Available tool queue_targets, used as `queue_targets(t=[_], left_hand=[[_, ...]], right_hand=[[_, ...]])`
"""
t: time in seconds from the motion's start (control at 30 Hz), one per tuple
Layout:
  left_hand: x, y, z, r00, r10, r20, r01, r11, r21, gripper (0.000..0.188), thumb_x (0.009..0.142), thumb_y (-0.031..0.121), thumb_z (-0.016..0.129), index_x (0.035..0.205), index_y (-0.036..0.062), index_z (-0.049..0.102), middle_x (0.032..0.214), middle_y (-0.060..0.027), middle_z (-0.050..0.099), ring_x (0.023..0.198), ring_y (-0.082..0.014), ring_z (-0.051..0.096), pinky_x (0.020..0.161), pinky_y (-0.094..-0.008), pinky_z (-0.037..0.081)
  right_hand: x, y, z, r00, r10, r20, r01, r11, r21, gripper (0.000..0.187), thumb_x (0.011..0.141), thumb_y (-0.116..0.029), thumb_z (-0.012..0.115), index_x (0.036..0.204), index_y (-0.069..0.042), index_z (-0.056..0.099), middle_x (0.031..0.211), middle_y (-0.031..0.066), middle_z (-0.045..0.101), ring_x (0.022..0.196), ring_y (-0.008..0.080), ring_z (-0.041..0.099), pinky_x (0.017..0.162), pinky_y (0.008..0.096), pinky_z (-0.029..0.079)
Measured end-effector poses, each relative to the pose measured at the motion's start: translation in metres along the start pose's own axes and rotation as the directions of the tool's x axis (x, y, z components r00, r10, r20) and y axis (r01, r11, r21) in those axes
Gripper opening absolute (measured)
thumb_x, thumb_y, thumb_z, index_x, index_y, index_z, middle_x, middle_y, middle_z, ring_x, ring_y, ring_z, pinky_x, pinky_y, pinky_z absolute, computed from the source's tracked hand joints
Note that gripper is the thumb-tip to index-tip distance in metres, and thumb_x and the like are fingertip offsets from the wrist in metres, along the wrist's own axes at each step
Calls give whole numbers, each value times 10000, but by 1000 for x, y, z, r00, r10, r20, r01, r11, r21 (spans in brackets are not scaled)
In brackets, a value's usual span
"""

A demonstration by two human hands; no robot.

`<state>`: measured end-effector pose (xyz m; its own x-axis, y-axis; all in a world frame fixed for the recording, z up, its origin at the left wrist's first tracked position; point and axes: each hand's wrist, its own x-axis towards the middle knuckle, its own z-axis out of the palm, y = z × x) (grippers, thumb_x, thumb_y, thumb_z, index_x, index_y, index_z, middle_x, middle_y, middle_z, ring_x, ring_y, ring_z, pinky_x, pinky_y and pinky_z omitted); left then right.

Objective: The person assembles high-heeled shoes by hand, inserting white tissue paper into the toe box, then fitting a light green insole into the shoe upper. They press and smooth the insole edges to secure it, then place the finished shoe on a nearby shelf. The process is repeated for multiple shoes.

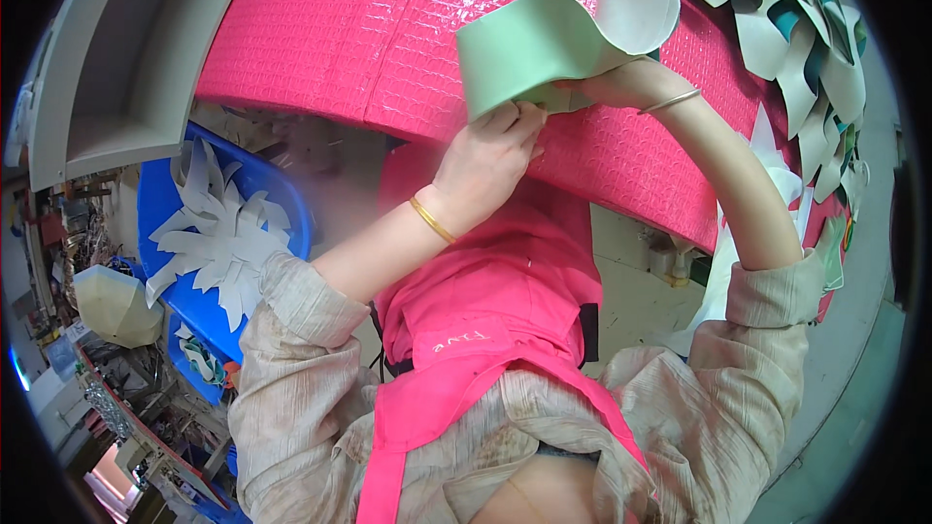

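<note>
Pale green curved piece (524,47): held over the pink table (330,39), by its near edge. Left hand (490,157) — pinching the piece's lower rim. Right hand (631,85) — grasping its right side, partly hidden. White-and-green cut pieces (835,68): piled at the table's right end.

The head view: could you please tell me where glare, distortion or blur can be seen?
Head view: white glare on the glossy pink cover, strongest toward the top; head view: fisheye bowing of the grey trough at left; head view: haze beside the blue bin, while the pale green piece looks fairly sharp.
</note>
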<state>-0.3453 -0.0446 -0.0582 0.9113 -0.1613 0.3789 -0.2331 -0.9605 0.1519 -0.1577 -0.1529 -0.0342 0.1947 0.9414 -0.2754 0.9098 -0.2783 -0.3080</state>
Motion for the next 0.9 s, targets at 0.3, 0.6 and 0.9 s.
queue_targets(t=[0.3, 0.6, 0.9], left_hand=[[5, 17, 15, 993, -105, -57, 102, 994, -49, 358, 705, 153, 594, 1019, -13, 552, 937, -68, 499, 848, -199, 478, 782, -300, 408], [14, 27, 22, 997, -74, -37, 76, 995, 61, 408, 720, 180, 605, 1053, -46, 543, 1021, -110, 502, 920, -220, 479, 810, -323, 409], [15, 28, 23, 996, -77, -47, 80, 995, 62, 420, 754, 201, 592, 1095, -38, 534, 1046, -111, 516, 951, -217, 485, 801, -312, 408]], right_hand=[[-5, 0, 4, 828, -467, -311, 268, 817, -511, 304, 744, -236, 617, 1000, -76, 578, 912, 62, 596, 836, 193, 587, 744, 318, 455], [-10, 6, -42, 984, 10, 177, -31, 993, 116, 429, 728, -273, 641, 1102, -76, 569, 1041, 147, 595, 937, 261, 573, 821, 326, 446], [-11, 25, -27, 988, 95, 122, -117, 975, 191, 434, 758, -252, 622, 1148, -81, 534, 1020, 146, 607, 926, 274, 586, 809, 334, 458]])
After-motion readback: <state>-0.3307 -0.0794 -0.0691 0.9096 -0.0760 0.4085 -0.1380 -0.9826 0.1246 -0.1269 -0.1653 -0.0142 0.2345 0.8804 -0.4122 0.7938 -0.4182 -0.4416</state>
